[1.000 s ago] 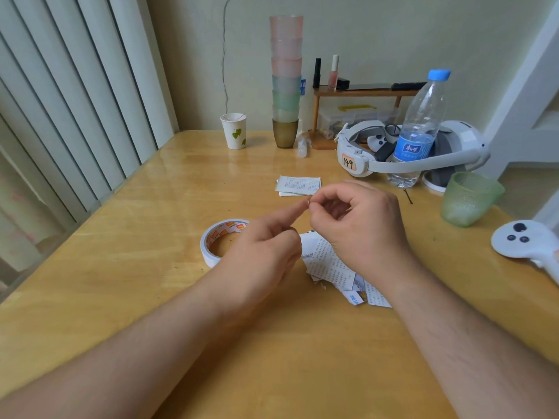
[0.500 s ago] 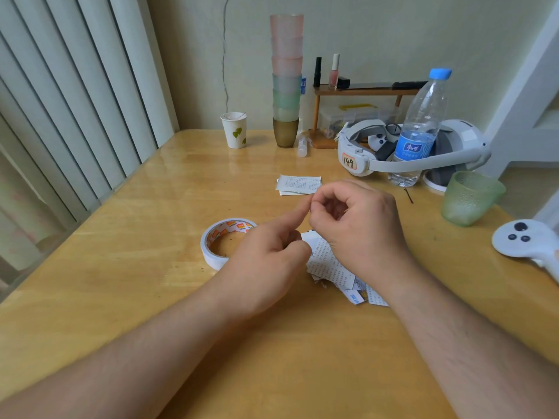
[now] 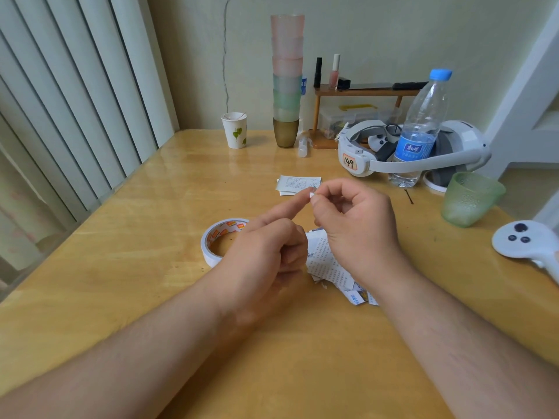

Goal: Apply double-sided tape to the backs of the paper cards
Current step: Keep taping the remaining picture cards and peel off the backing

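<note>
Right hand (image 3: 360, 228) pinching small white tape piece (image 3: 311, 194) against left hand (image 3: 266, 252) index fingertip, other left fingers curled; above wooden table (image 3: 121, 267).

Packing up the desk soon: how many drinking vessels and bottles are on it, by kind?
Stacked plastic tumblers: count unclear, so left out
Paper cup: 1
Green glass tumbler: 1
Water bottle: 1
Total: 3 separate items, plus the stack

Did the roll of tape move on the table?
No. The roll of tape lies in the same spot on the table, left of the paper cards, as before.
</note>
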{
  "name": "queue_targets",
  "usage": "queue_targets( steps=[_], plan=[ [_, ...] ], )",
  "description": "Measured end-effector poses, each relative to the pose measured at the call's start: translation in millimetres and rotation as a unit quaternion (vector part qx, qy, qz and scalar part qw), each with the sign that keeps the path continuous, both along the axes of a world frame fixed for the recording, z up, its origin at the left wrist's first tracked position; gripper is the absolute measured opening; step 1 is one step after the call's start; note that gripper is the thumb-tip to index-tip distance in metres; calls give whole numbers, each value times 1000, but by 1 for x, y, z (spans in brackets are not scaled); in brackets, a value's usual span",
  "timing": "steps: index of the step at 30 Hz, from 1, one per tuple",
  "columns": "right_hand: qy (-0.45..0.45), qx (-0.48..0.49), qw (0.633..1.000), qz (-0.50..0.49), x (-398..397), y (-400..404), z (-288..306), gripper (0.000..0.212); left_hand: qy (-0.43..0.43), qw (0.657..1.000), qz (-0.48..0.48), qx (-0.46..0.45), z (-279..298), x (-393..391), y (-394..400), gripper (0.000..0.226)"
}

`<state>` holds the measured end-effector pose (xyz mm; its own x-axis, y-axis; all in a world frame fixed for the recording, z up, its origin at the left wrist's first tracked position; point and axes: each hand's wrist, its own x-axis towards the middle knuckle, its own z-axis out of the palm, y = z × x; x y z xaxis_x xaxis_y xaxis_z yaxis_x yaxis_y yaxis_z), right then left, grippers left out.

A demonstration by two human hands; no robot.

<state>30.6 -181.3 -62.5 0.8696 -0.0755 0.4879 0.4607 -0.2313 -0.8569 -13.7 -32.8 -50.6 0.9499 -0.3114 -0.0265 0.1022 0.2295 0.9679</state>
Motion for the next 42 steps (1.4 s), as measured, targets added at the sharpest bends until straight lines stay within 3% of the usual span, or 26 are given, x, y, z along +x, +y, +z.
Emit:
queue_targets(
  steps=[12,33,37,39,42],
  plan=[
    [7,7,1000,-1,0,-1,0,10,17,999,26,-14,1,2,2,67],
    [37,51,997,-40,18,-21,4,25,9,999,40,-6,-1,6,5,61],
    [31,-20,995,-92,29,-52,11,19,20,999,40,-6,-1,7,4,59],
    [55,-112,986,-110,35,-75,12,14,29,999,37,-11,-3,7,3,57],
    [106,-280,944,-140,43,-103,6,13,34,999,32,-4,-5,9,0,55]
  ],
)
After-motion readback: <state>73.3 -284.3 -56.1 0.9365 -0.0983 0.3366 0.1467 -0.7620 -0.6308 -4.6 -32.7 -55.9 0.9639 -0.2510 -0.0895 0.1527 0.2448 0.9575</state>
